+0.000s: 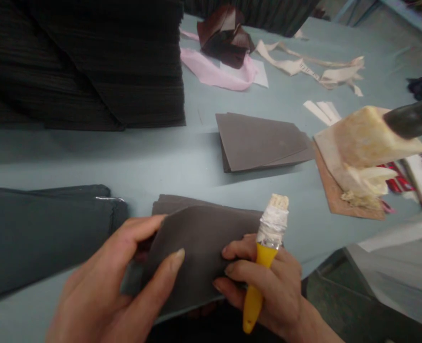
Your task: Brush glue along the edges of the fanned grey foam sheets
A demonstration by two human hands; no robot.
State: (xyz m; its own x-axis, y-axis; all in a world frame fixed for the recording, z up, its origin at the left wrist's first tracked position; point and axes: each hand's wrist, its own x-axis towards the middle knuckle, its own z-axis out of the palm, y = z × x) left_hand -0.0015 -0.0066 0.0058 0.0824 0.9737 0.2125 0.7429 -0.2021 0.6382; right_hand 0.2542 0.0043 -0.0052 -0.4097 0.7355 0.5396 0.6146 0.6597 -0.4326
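My left hand [125, 276] grips the left end of a dark grey flat piece [200, 243], thumb on top and fingers beneath. The sheet is lifted and slightly bent. In my right hand [268, 281] is a paintbrush [266, 257] with a yellow handle and a whitish, glue-crusted head pointing away from me. The fingertips of that hand also touch the right part of the grey piece. Just behind it lie more grey pieces [171, 202], partly covered. Farther back sits a stack of similar grey pieces [261, 143], slightly fanned.
Tall stacks of black sheets [89, 62] stand at the back left. Dark folded pieces [42, 233] lie at the left. A glue-crusted cream container [361, 138] with a dark handle stands on a brown board [330, 195]. Behind are pink cloth [214, 71], brown scraps [227, 35] and cream strips [285, 62].
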